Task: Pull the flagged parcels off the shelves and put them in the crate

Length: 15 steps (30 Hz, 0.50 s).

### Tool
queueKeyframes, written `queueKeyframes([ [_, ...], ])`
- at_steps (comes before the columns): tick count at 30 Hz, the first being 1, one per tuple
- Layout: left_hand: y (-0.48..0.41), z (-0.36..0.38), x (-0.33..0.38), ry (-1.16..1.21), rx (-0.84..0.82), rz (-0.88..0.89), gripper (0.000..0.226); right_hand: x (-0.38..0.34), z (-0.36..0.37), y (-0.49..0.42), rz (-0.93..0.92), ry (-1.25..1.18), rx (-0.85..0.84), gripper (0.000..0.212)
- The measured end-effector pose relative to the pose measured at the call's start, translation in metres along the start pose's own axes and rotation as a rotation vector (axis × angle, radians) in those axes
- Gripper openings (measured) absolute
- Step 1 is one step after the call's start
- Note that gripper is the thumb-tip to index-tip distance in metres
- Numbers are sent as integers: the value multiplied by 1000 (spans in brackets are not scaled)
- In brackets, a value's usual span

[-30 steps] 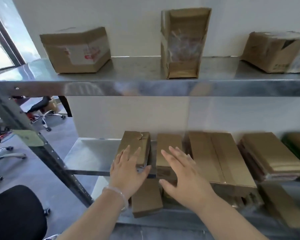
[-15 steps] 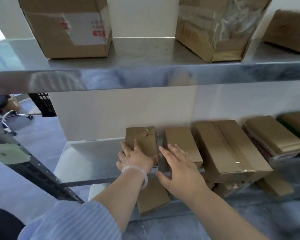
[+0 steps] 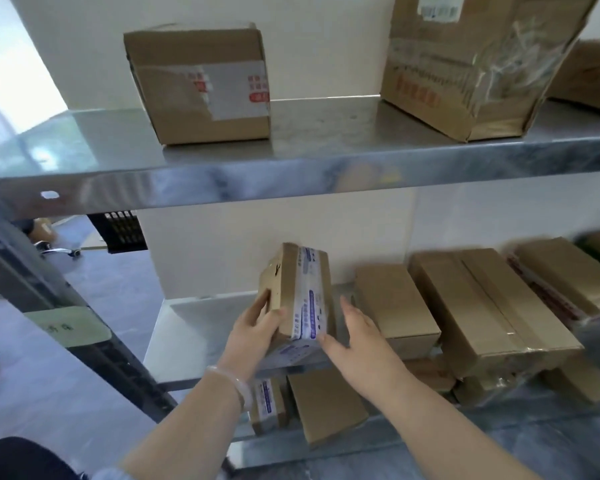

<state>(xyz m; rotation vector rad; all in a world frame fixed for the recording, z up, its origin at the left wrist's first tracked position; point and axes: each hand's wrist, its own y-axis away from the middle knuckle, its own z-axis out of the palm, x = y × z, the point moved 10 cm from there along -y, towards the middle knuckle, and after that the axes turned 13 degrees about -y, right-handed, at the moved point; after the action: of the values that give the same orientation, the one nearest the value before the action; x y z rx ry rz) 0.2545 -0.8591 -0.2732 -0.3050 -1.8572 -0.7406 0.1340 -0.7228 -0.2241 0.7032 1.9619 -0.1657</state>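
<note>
view: head
step: lifting one parcel point(image 3: 298, 292) off the middle shelf point(image 3: 194, 327), judged from the grip and the tilt.
left hand point(image 3: 253, 327): grips the parcel's lower left corner, fingers point(image 3: 262, 301) curled on the side face, thumb on the front.
right hand point(image 3: 357, 334): open and holding nothing; straight fingers point(image 3: 349, 306) lie just beside the parcel's right edge, thumb touching its lower corner.
doing it well: close the right hand on the free edge before lifting, so the weight is not hanging from one corner; draw it straight toward the body, clear of the next box point(image 3: 395, 303) just beside it.
risk: a one-corner hold could let it twist and knock that box.
where the parcel is: over the shelf's front edge, tipped up on its near end, far end raised toward the wall.
how it looks: small brown cardboard, flat and oblong, white label point(image 3: 309, 306) with blue print on the right face, a small dark mark near the top left.
crate: a black slatted thing point(image 3: 120, 233) behind the left post may be it; cannot tell.
</note>
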Motion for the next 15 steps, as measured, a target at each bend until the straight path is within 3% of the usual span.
queueKeyframes([
  [3, 10, -2, 7, 81, -50, 41, 44, -11, 10, -4, -8, -195, -7, 46],
  [8, 26, -15, 15, -79, -30, 112, 22, -21, 19, -2, -54, -339, 28, 56],
  [11, 33, -19, 26, -217, 37, 181, 30, -29, 22, 4, -91, -337, 33, 54],
  [15, 39, -12, 36, -179, 22, 250, 43, -43, 28, 13, -170, -291, 20, 48],
])
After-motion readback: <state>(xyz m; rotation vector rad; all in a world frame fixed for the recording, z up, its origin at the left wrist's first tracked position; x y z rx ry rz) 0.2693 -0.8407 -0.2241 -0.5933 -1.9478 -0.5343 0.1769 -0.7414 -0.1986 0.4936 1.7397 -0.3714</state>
